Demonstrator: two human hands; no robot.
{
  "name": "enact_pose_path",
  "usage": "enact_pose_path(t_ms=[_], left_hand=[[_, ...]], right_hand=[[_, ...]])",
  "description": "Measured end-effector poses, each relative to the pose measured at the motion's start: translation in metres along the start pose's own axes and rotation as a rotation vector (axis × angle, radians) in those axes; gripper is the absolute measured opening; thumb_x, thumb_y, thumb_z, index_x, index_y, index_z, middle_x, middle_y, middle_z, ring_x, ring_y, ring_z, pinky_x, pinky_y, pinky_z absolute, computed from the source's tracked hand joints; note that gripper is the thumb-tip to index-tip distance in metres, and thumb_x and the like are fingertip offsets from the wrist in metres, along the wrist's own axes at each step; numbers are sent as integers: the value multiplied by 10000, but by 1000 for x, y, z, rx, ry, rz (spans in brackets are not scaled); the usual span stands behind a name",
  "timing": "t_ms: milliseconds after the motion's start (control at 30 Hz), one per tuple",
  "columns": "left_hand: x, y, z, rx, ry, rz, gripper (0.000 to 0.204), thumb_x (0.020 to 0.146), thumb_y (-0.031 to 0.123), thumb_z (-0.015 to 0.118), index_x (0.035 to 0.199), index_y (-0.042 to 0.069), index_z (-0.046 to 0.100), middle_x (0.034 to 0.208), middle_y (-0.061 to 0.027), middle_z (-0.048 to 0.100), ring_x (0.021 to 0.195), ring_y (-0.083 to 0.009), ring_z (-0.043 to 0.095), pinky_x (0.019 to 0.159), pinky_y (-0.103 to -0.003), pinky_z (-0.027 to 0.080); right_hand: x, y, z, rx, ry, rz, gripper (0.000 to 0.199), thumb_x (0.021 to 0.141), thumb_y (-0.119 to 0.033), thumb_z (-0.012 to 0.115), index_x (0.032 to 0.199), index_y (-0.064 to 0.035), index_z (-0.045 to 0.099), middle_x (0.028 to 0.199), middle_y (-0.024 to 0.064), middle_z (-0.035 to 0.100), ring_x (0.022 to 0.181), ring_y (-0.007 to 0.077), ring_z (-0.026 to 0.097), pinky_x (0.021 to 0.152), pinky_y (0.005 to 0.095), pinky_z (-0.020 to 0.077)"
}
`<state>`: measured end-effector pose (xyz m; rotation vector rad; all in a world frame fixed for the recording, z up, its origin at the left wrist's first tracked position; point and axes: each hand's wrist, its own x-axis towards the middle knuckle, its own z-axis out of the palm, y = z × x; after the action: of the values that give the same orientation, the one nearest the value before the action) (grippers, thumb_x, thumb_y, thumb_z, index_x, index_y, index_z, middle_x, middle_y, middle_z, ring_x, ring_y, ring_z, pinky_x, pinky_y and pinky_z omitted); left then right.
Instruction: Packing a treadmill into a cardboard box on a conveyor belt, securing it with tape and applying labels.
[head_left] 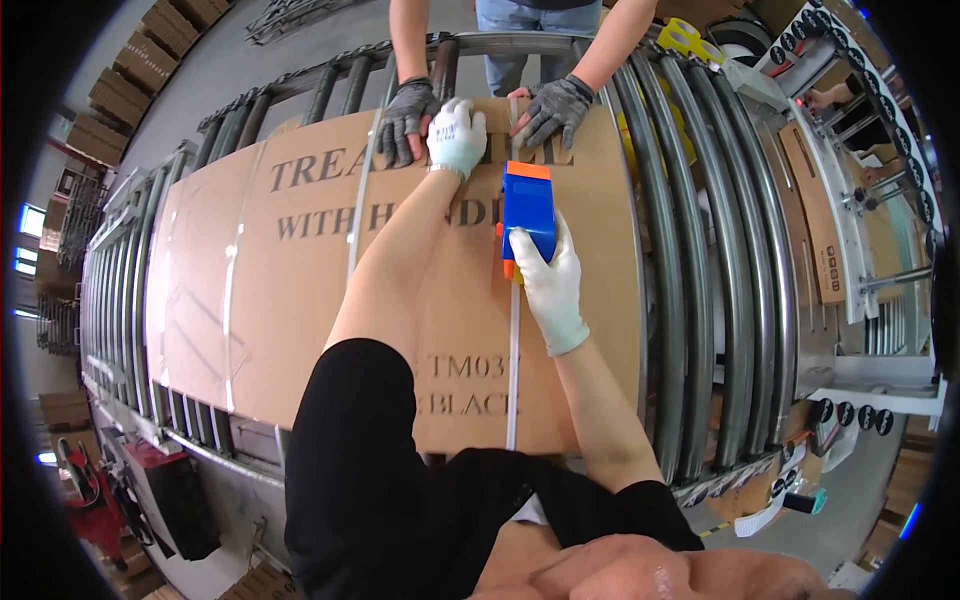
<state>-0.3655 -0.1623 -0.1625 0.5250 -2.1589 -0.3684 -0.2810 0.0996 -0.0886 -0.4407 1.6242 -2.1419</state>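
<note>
A large brown cardboard box [440,300] lies flat before me, crossed by white straps. My right hand [552,285], in a white glove, is closed around a blue and orange handheld strapping tool [528,205]. The tool rests over the rightmost strap [514,380]. My left hand [457,138], also white-gloved, lies on the box near its far edge, fingers stretched forward and holding nothing visible. Across from me, a co-worker's grey-gloved hands [405,120] press on that same far edge, one on each side of my left hand.
Metal rollers [690,270] of a conveyor run under the box and on to the right. Beside them stands a machine frame [850,230] with another carton [812,215]. Yellow tape rolls [685,40] sit at the far right, and stacked cartons [130,90] at the far left.
</note>
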Motion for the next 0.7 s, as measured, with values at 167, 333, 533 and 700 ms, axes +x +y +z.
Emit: enact_pose_path(t_ms=[167, 333, 533, 700], left_hand=[[-106, 53, -128, 159, -241, -94, 361, 808, 276, 594, 1085, 45, 581, 1205, -125, 541, 1094, -323, 494, 949, -428, 383], [-180, 115, -190, 232, -347, -32, 526, 789, 353, 618, 1176, 9, 528, 1276, -140, 480, 1170, -321, 429, 999, -428, 336], [-217, 163, -216, 231, -400, 119, 727, 729, 469, 670, 1228, -25, 483, 1313, -193, 434, 1198, -365, 407, 993, -442, 345], [-215, 171, -226, 258, -463, 30, 718, 757, 507, 637, 1234, -12, 496, 1313, -176, 457, 1209, -356, 426, 1022, -420, 342]], right_hand=[[-146, -37, -13, -133, -38, 159, 426, 856, -162, 644, 1211, -8, 466, 934, 51, 589, 678, 76, 539, 640, 257, 486], [-254, -47, -43, -86, -161, 469, 640, 832, -183, 658, 1346, -15, 314, 1016, 87, 595, 790, 145, 597, 726, 273, 497], [-333, 0, -83, -414, -265, 481, 703, 746, -185, 659, 1355, -83, 321, 947, 150, 644, 881, 275, 649, 806, 358, 489], [-305, 148, -141, -643, -775, 614, 575, 752, -248, 714, 1254, -92, 481, 972, 107, 654, 829, 233, 628, 760, 337, 493]])
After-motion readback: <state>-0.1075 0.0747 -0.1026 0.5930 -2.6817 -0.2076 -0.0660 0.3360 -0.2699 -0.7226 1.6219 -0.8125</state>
